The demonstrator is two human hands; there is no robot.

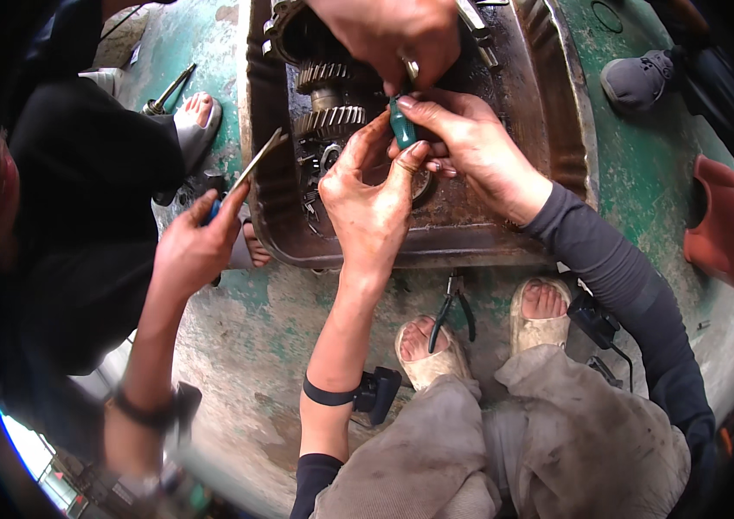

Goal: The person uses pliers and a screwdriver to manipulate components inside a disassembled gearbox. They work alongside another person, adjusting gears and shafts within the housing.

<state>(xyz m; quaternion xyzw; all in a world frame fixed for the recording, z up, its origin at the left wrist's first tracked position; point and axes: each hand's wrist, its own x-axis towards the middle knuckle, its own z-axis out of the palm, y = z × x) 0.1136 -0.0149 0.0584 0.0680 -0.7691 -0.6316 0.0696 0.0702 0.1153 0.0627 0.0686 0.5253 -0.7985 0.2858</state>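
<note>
The widest thing is the worn green and grey floor (254, 346). On it, toward the far side, stands a deep brown metal tray (462, 246), its inside darkly stained. To the right of the tray lies a reddish plastic stool (726, 225).

The person's own two hands meet above the tray. The right hand (479, 143) pinches a green handle (402, 128), its thumb laid against the far part of it. The left hand (371, 195) comes from the left and near side, its thumb and fingers curled in a pinch about the same handle's near part. The green handle stands between the two hands, over the middle of the tray.

Directly beyond, a co-worker's hand (406, 35) is bunched around a small metal piece (411, 69) close to the handle's far end. Farther left, another person's hand (198, 242) grips a blue-handled tool (259, 162), whose metal end points to the tray's left rim.

A pair of pliers (453, 311) with dark grips lies at the tray's near side, between the person's pale sandals (542, 329). In the left part of the tray sit two toothed gears (330, 121), one beyond the other, joined by a short cylindrical section (325, 99).
</note>
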